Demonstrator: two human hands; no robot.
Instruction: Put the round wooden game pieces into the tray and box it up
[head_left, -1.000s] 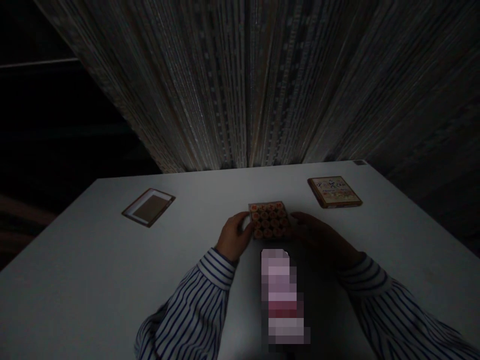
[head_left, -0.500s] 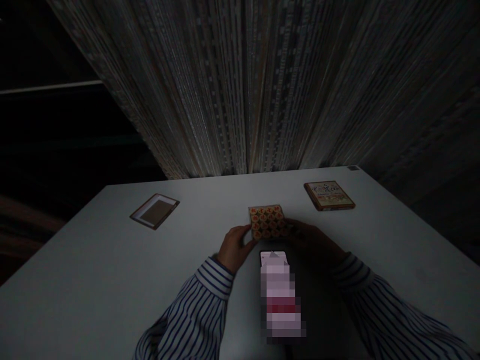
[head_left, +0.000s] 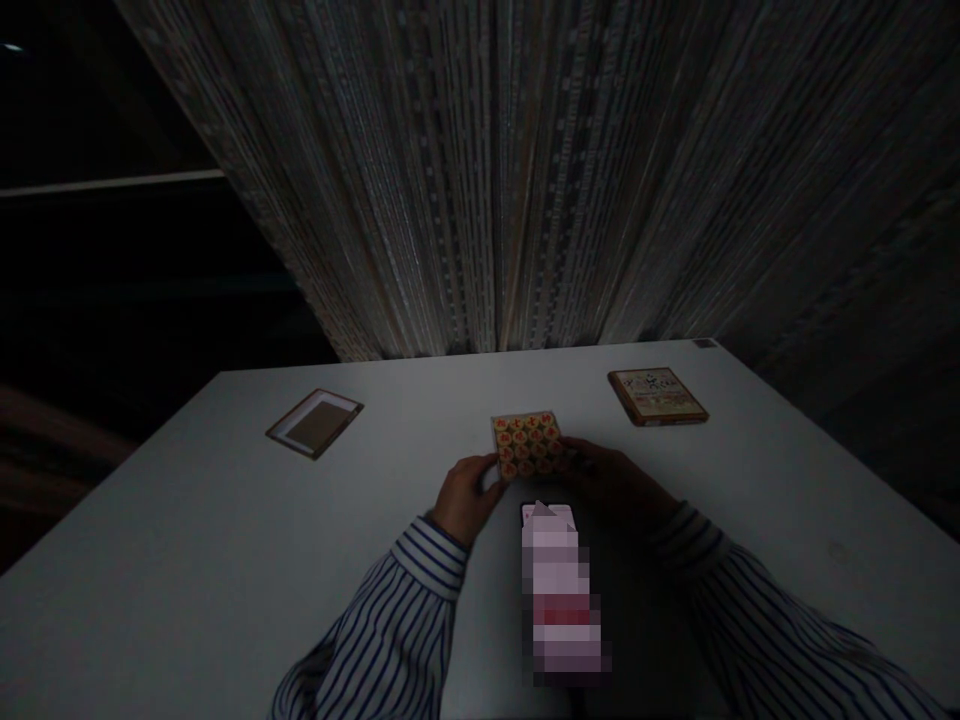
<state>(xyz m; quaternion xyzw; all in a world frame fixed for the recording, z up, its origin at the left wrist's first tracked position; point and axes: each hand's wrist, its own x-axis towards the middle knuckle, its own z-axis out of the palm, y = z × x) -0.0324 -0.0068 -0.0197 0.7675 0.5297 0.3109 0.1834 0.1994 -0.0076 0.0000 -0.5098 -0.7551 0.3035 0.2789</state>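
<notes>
Between my two hands is a small, clear-sided box of Chinese chess pieces [head_left: 528, 443], round and pale with red characters, set in rows. My left hand [head_left: 466, 496] grips its left edge, thumb at the near corner. My right hand [head_left: 611, 480] has its fingers closed on the right edge, in deep shadow. Just nearer to me lies a phone [head_left: 562, 580], its lit screen blurred into blocks. Whether the box rests on the table or is held slightly above it, I cannot tell.
On the white table [head_left: 375, 620], a shallow open box or lid [head_left: 316, 424] lies at the left. A brown-edged box with a printed cover [head_left: 657, 395] lies at the right. Behind the far edge hangs a striped string curtain [head_left: 480, 180]. A small dark patch [head_left: 705, 343] marks the far right corner.
The box of chess pieces and my right hand have shifted slightly left. My left hand keeps its grip at the left edge. The camera view has moved a little.
</notes>
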